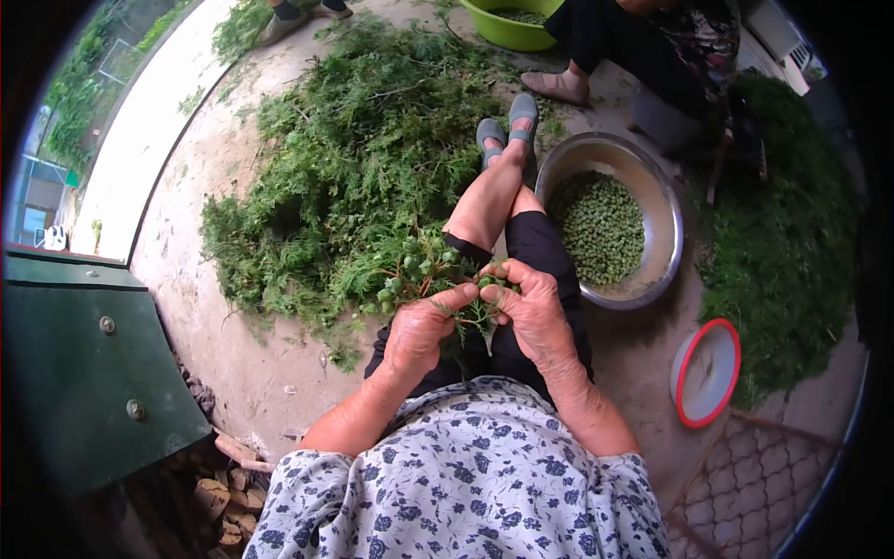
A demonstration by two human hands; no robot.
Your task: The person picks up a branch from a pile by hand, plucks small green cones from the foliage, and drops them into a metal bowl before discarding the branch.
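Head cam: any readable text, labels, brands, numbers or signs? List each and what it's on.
No readable text, number or sign anywhere in this view.
Green metal box: two bolts, no label.
Steel bowl, green basin, red-rimmed dish: no marks visible.
Blouse: flower print only.
Left hand and right hand grip a sprig: nothing written.

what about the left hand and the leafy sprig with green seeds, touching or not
Touching. In the head view the left hand pinches the sprig at its stem, with no gap; the right hand grips it too.
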